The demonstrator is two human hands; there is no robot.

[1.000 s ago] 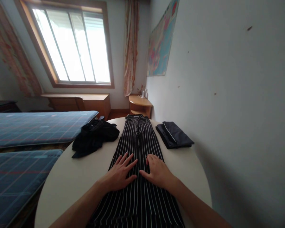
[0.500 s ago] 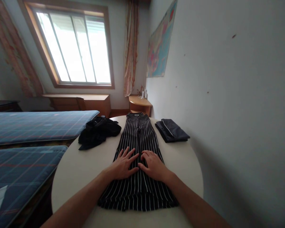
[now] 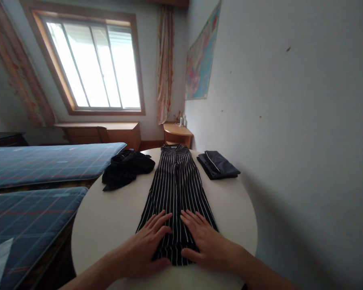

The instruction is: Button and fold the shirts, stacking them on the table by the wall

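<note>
The striped trousers (image 3: 176, 181) lie lengthwise down the middle of the round table (image 3: 90, 225), waistband at the far edge, hems at the near side. They're black with thin white stripes running down the legs, narrow at the waist and widening toward me. The waistband stripes look finer and slant, and a small pale label shows inside it. The legs lie close together, fairly flat, with slight ripples near the hems.

The left hand (image 3: 147, 241) rests over the near left part, fingers a little apart, thumb out by the hem. The right hand (image 3: 205, 241) mirrors it on the right, fingers slightly spread, thumb pointing inward. A crumpled black garment (image 3: 127, 169) sits far left, a neatly folded dark garment (image 3: 219, 165) far right.
</note>
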